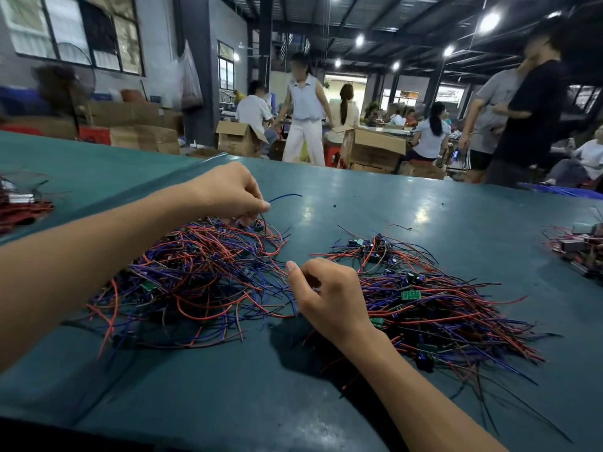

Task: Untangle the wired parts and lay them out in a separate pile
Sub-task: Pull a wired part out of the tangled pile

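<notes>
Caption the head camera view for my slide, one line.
Left hand pinches a blue wire at the edge of the tangled pile; right hand sits between it and the laid-out pile.

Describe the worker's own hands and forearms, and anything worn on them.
The left hand and right hand are bare, with no gloves or rings in view. The left forearm and right forearm are also uncovered: no sleeve, watch or bracelet shows up to the frame's edge.

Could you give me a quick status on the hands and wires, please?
Left hand pinches blue wire at far edge of tangle. Right hand curled between piles, grip unclear. Second pile at right. Nothing in the way.
</notes>
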`<state>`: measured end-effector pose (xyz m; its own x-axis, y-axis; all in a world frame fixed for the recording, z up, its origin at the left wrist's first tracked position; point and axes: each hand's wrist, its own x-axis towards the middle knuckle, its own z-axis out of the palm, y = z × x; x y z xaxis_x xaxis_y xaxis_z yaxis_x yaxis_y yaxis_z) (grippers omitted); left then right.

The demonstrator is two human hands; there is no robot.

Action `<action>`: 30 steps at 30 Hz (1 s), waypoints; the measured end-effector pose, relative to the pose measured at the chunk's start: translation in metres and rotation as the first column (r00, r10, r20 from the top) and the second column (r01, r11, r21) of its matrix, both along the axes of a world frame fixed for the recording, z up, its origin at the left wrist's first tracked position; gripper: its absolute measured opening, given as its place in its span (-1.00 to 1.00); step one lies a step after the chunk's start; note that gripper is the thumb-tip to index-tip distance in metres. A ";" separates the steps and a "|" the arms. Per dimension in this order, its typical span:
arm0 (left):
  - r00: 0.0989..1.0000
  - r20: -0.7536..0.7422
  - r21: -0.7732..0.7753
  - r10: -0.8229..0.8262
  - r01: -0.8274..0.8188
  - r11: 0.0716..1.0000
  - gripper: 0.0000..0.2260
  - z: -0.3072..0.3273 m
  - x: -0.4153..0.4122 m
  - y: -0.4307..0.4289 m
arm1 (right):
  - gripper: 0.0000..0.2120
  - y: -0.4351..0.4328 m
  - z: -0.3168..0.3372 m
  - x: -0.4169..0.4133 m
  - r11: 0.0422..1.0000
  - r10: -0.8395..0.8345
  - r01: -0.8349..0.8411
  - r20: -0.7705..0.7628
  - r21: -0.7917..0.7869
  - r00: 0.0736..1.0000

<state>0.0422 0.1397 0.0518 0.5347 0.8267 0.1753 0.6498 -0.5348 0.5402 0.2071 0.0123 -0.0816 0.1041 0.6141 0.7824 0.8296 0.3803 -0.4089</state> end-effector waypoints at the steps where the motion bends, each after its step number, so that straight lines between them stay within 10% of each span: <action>1: 1.000 -0.029 0.018 -0.003 0.003 1.000 -0.80 0.001 -0.001 -0.001 | -0.58 0.000 0.000 0.000 1.000 -0.005 0.005 0.005 0.003 1.000; 8: 0.947 0.278 -0.006 -0.162 0.170 0.985 -0.89 0.007 -0.003 -0.014 | -0.86 0.004 -0.002 0.001 0.999 0.013 -0.016 -0.087 -0.032 0.996; 18: 0.806 0.538 -0.184 -0.248 0.399 0.898 -0.88 0.012 0.023 -0.062 | -0.44 0.006 -0.001 0.004 0.967 -0.018 -0.005 -0.090 -0.255 0.996; 22: 0.759 0.579 -0.237 -0.299 0.507 0.829 -0.90 0.013 0.028 -0.071 | -0.80 0.006 0.000 0.005 0.989 -0.027 0.019 -0.049 -0.146 0.998; 30: 0.590 0.770 -0.520 0.243 0.360 0.775 -0.91 0.008 0.017 -0.022 | -0.78 0.004 0.012 0.005 0.938 0.184 -0.310 -0.539 -0.153 0.822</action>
